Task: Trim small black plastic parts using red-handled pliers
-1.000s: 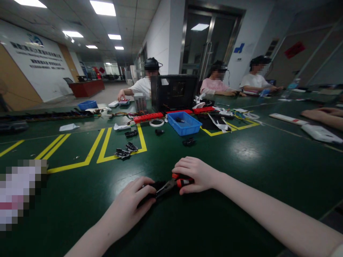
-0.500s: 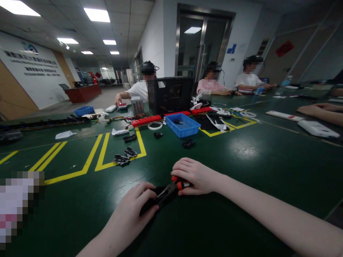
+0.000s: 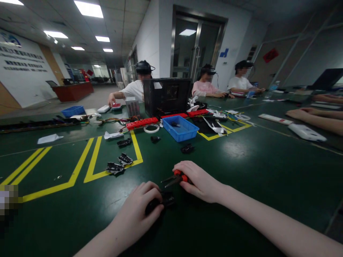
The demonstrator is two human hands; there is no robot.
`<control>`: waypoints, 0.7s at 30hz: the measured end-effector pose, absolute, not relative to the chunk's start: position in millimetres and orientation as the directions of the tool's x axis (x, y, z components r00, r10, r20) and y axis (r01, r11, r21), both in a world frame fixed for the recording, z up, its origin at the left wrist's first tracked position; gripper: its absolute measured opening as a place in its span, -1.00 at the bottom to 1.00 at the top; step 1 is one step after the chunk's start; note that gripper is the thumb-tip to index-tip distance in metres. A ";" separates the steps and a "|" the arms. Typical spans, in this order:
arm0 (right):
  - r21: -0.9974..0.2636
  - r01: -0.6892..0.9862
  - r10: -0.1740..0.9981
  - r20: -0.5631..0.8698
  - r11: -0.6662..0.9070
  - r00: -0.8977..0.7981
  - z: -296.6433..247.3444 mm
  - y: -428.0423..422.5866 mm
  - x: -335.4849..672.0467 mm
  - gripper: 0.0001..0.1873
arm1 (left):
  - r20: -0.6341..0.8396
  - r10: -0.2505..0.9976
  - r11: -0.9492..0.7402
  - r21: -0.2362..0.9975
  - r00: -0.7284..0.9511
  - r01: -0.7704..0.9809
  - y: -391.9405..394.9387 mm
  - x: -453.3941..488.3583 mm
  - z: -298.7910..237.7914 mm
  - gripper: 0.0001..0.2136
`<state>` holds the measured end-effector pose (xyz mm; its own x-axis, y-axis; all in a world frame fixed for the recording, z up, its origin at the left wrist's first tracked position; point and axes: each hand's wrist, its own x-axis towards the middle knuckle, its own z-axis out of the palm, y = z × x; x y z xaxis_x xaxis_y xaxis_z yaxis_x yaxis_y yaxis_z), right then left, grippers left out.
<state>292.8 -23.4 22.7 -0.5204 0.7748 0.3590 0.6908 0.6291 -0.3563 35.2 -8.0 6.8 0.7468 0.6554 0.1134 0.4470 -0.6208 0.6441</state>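
My left hand (image 3: 143,208) is closed around a black plastic part (image 3: 168,200) low over the green table, and most of that part is hidden by my fingers. In my right hand (image 3: 199,180) are long-nose pliers (image 3: 174,179) with red handles. Their jaws are slightly apart, point left, and sit just above the black part without touching it. Beyond my hands lie similar black parts: one (image 3: 187,148) in front of the blue bin, and a pair (image 3: 115,167) with grey edges at the yellow tape.
A blue bin (image 3: 180,134) with a dark piece inside stands mid-table. Behind it are red power strips (image 3: 142,123) and a black computer case (image 3: 167,94). A white tape roll (image 3: 151,128) and a small black piece (image 3: 154,139) lie nearby. Several people sit around the table.
The pliers have come away from the black part, upward and to the right, and their jaws have parted. More of the part shows beyond my left fingers. The camera view has turned slightly right.
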 end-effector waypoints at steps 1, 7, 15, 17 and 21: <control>-0.372 0.707 0.794 0.374 0.602 -0.479 21.9 -22.3 294.2 -0.75 | 0.106 0.655 -0.619 0.643 0.748 0.450 -5.3 38.0 8.6 -0.92; -0.418 0.713 0.786 0.538 0.563 -0.305 15.8 -11.1 305.2 -0.41 | 0.115 0.660 -0.600 0.676 0.742 0.428 11.7 48.4 9.3 -0.94; -0.637 0.679 0.926 0.322 0.366 -0.196 22.1 2.0 280.4 -0.45 | 0.084 0.690 -0.505 0.767 0.719 0.396 19.8 46.4 6.6 -0.94; -0.688 0.637 0.934 0.314 0.348 -0.170 22.6 8.2 270.2 -0.43 | 0.079 0.681 -0.514 0.760 0.728 0.398 18.9 45.3 8.1 -0.93; -0.648 0.683 0.930 0.343 0.338 -0.134 17.8 22.4 259.0 -0.50 | 0.075 0.696 -0.484 0.784 0.714 0.389 19.0 43.5 8.1 -0.93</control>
<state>259.0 22.4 17.8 -0.1337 0.9296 0.3434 0.6827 0.3376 -0.6480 43.5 19.0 8.1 0.7138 0.6963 0.0755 0.3892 -0.4839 0.7838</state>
